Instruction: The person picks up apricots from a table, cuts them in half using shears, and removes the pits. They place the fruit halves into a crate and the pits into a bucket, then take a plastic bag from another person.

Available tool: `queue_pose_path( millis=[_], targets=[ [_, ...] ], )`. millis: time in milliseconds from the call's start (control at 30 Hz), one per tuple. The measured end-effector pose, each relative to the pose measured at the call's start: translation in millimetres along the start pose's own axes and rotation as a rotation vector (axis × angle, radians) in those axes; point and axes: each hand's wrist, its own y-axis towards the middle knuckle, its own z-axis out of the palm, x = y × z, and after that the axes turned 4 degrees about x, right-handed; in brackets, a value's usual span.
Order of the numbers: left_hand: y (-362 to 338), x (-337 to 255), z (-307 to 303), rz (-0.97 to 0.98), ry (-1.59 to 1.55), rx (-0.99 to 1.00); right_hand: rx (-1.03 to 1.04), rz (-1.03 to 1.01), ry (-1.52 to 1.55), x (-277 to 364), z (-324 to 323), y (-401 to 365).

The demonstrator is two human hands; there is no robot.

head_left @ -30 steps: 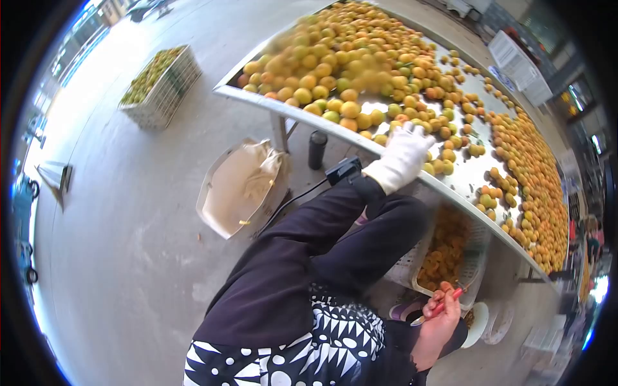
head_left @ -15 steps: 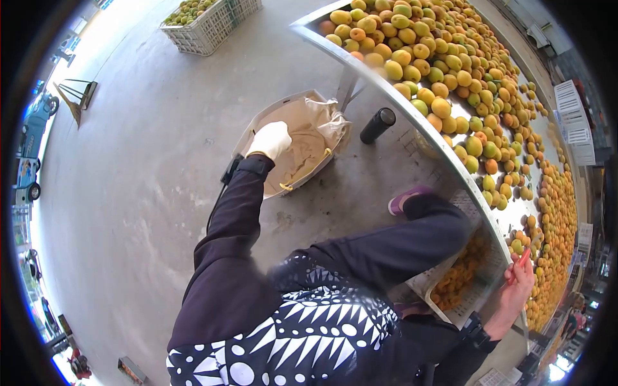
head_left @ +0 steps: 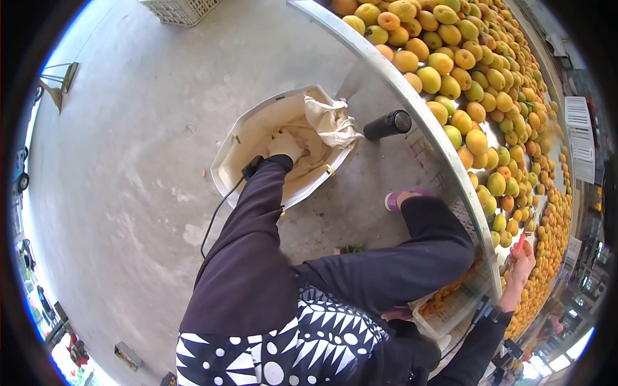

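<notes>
My left hand point(head_left: 286, 147), in a pale glove, reaches down inside a cream cloth-lined bag point(head_left: 248, 138) on the floor. Its fingers blend with the pale lining, so their pose and anything they hold are unclear. At the right, my right hand point(head_left: 521, 260) is closed around a red tool point(head_left: 521, 242), whose far end is hard to make out. That hand is beside the rim of a metal table point(head_left: 444, 145) that bears many yellow-orange fruits point(head_left: 476, 143).
A black cylinder point(head_left: 387, 125) lies between the bag and the table. Under the table's edge, a crate point(head_left: 444, 318) contains orange pieces. Another crate point(head_left: 183, 9) is at the top left. My bent leg point(head_left: 393, 257) extends below the table rim.
My left hand has gone deeper into the bag. My right hand, still around the red tool, appears slightly higher. The view has shifted, and the fruits look larger.
</notes>
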Motion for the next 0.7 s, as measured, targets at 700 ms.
queue_pose_path(
  millis=[700],
  targets=[
    [-153,61,-201,0.641,0.217,-0.279,0.030,0.107,0.011,-18,-15,19]
  ],
)
